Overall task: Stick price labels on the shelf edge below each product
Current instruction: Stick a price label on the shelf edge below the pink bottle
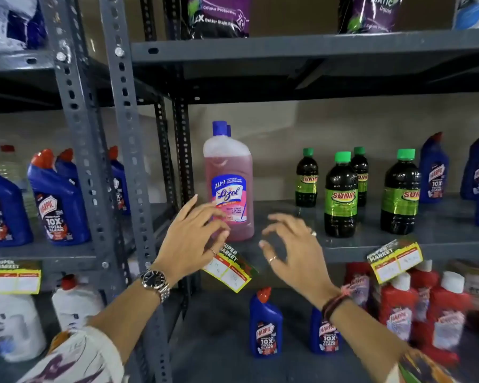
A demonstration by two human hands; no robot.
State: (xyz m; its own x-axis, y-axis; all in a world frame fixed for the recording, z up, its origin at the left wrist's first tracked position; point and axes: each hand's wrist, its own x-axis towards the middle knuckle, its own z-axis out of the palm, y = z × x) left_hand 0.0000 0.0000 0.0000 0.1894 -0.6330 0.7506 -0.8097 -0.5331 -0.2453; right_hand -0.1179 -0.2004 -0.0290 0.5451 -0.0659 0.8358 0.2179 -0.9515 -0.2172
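A yellow price label [230,269] hangs tilted on the grey shelf edge [343,251] below the pink Lizol bottle [228,186]. My left hand [191,239] hovers over the label's upper left corner with fingers spread, holding nothing. My right hand [293,250] floats just right of the label, fingers curled and apart, also holding nothing. A second label [396,259] sits tilted on the same edge below the green-capped Sunny bottles [340,194]. A third label [17,277] is stuck on the left rack's shelf edge under blue Harpic bottles [56,200].
Perforated grey uprights [127,161] separate the two racks. Blue Harpic bottles [266,324] and red Harpic bottles [398,308] stand on the lower shelf. Purple detergent pouches [219,15] fill the top shelf. White jugs [11,324] stand at lower left.
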